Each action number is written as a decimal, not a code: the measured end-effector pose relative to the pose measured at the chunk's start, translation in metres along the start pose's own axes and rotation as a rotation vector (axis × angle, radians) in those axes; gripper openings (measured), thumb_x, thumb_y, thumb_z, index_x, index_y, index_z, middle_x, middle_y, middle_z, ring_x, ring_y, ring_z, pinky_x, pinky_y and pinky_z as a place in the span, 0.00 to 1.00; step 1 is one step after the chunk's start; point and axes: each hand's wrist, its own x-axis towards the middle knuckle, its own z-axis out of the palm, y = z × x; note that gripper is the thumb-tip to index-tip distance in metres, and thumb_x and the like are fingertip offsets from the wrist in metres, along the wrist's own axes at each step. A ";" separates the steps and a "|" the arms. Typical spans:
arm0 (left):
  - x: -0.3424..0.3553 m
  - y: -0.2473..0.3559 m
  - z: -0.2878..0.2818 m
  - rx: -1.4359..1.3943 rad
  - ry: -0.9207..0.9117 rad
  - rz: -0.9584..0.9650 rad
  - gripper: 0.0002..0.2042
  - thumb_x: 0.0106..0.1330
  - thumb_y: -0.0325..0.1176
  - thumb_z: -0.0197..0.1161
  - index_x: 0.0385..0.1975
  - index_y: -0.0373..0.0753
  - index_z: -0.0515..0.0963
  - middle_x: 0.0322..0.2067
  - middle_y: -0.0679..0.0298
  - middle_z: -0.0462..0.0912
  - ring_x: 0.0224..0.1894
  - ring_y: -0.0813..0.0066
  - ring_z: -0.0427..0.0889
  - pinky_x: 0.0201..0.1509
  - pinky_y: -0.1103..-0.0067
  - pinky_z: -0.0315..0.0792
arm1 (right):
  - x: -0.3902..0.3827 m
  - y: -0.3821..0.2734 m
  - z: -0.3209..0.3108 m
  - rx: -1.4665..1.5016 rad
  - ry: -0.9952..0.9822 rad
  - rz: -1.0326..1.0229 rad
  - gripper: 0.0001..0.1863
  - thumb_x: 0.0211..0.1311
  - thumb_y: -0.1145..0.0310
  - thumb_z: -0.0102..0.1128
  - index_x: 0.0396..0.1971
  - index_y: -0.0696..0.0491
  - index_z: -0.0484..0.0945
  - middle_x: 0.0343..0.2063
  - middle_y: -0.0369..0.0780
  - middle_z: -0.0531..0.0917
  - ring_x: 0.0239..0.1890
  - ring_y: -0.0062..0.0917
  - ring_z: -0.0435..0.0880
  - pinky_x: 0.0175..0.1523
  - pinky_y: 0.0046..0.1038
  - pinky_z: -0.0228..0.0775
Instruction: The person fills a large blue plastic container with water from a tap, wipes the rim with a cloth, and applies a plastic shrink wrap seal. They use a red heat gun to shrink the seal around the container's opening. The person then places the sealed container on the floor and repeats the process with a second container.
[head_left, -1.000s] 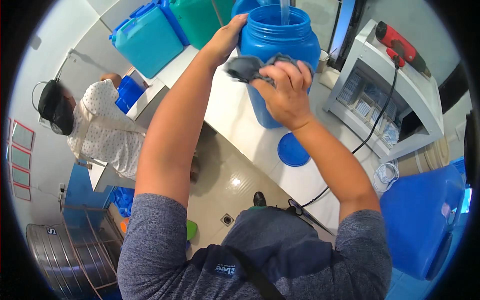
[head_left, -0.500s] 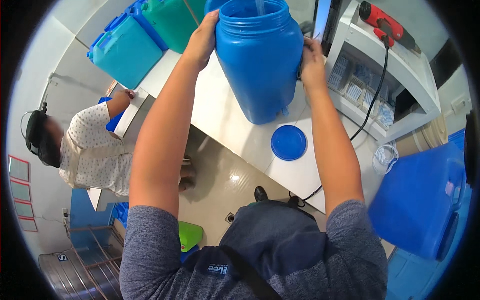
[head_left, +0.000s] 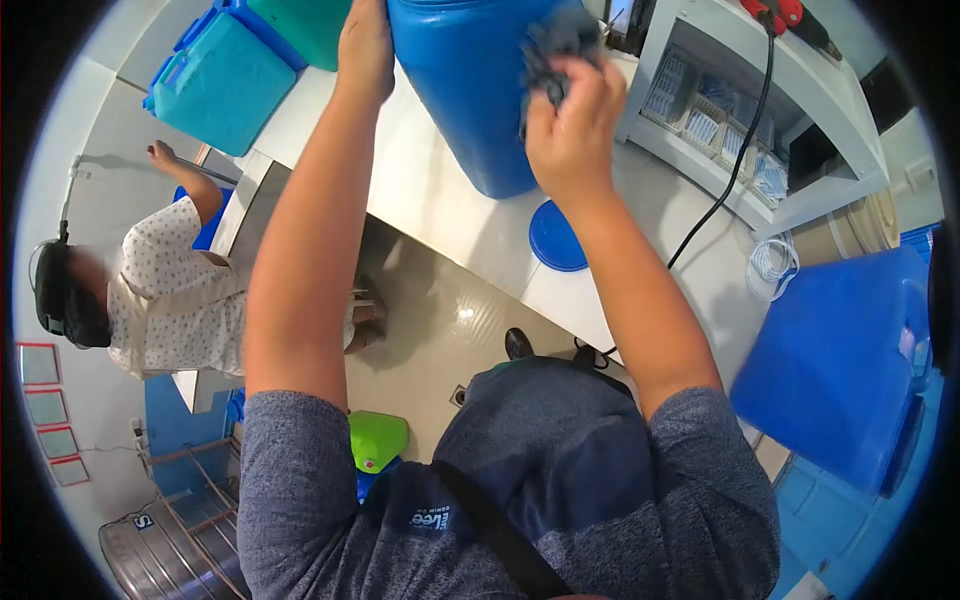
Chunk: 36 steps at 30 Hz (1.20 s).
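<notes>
My left hand (head_left: 365,55) grips the upper left side of a tall blue plastic container (head_left: 460,125) standing on the white counter, its top cut off by the upper edge of the view. My right hand (head_left: 570,125) is closed on a crumpled dark grey cloth (head_left: 545,50) at the container's right side; the cloth is blurred. A round blue lid (head_left: 555,230) lies on the counter just below the container, partly beside my right forearm.
Teal (head_left: 215,85) and green jugs stand at back left. A co-worker (head_left: 170,280) is at a side counter (head_left: 255,210) on the left. A white cabinet (head_left: 750,90) with a red tool (head_left: 785,20) and cord stands right, above a large blue container (head_left: 820,365).
The container has shifted higher in view. My right hand moved from front to side, then slightly leftward, cloth showing again. The co-worker's hand has risen. The water stream is now out of view.
</notes>
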 end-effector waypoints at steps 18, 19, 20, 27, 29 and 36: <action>-0.260 -0.071 0.071 0.783 -0.763 0.040 0.58 0.34 0.51 0.84 0.68 0.33 0.60 0.61 0.45 0.69 0.65 0.45 0.69 0.70 0.56 0.60 | -0.117 0.032 -0.153 -0.002 -0.491 0.507 0.15 0.63 0.75 0.57 0.49 0.58 0.72 0.53 0.52 0.79 0.57 0.49 0.77 0.62 0.44 0.68; -0.256 -0.064 0.073 0.725 -0.812 0.075 0.58 0.33 0.50 0.85 0.67 0.32 0.60 0.61 0.45 0.69 0.65 0.45 0.69 0.70 0.56 0.60 | -0.117 0.028 -0.157 0.019 -0.485 0.504 0.15 0.63 0.75 0.56 0.50 0.58 0.72 0.54 0.52 0.79 0.57 0.49 0.76 0.62 0.44 0.68; -0.254 -0.058 0.075 0.631 -0.785 0.103 0.58 0.35 0.50 0.86 0.68 0.35 0.59 0.63 0.46 0.68 0.66 0.47 0.68 0.72 0.57 0.60 | -0.116 0.021 -0.160 0.058 -0.473 0.552 0.21 0.63 0.75 0.56 0.57 0.57 0.72 0.53 0.51 0.78 0.58 0.47 0.76 0.64 0.43 0.67; -0.268 -0.005 0.132 -0.852 -0.288 -0.756 0.37 0.67 0.61 0.61 0.70 0.46 0.62 0.65 0.59 0.71 0.67 0.61 0.71 0.72 0.61 0.65 | -0.058 -0.016 -0.146 0.206 -0.287 0.173 0.24 0.64 0.75 0.57 0.62 0.55 0.74 0.59 0.49 0.74 0.59 0.46 0.74 0.66 0.43 0.65; -0.258 0.018 0.139 -0.969 -0.336 -0.620 0.34 0.74 0.62 0.48 0.72 0.48 0.63 0.65 0.61 0.73 0.66 0.63 0.74 0.71 0.61 0.67 | -0.042 -0.016 -0.147 0.093 -0.234 0.132 0.22 0.63 0.74 0.59 0.59 0.54 0.76 0.58 0.48 0.75 0.59 0.46 0.74 0.66 0.43 0.65; -0.233 0.057 0.146 -0.995 -0.381 -0.510 0.38 0.71 0.66 0.46 0.74 0.47 0.59 0.72 0.53 0.64 0.70 0.53 0.68 0.76 0.56 0.61 | -0.022 -0.063 -0.170 0.110 -0.343 -0.229 0.19 0.56 0.75 0.64 0.49 0.52 0.82 0.51 0.44 0.81 0.56 0.44 0.78 0.62 0.44 0.69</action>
